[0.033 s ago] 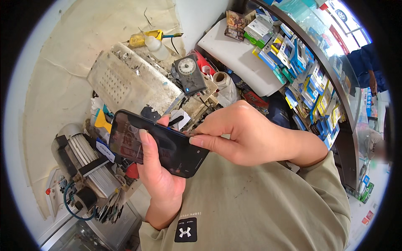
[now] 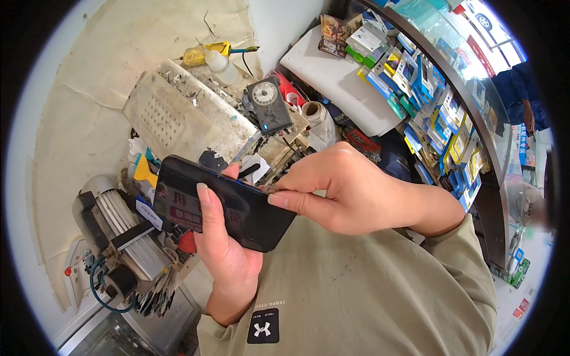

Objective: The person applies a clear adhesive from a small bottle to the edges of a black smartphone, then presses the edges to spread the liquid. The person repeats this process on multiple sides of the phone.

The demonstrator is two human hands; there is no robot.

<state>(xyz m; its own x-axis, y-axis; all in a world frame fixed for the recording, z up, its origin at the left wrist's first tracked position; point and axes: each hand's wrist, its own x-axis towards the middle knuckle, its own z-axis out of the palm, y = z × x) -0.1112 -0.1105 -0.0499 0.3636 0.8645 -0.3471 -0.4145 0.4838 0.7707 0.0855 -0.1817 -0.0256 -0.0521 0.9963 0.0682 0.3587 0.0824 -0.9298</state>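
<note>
A black smartphone (image 2: 252, 216) lies tilted across my hands, its dark, glossy screen facing up and mirroring some red and pale shapes. My left hand (image 2: 228, 252) grips it from below, the thumb over the near long edge onto the screen and a fingertip showing past the far edge. Coming in from the right, my right hand (image 2: 344, 190) is closed at the phone's far right edge. Its thumb tip rests by the screen's border; the bent fingers are partly hidden behind the edge. Beyond the phone lies a small white piece (image 2: 254, 168) among bench clutter.
A worn perforated metal box (image 2: 163, 118) stands behind the phone, beside a black unit with a white dial (image 2: 270, 101). To the left sits a ribbed motor (image 2: 127, 219). Many small packages (image 2: 454, 130) crowd the right, along a curved counter edge. Another person (image 2: 525, 95) is at far right.
The phone's screen, which showed a faint picture and small icons, is now dark with reflections. Both hands hold nearly the same places.
</note>
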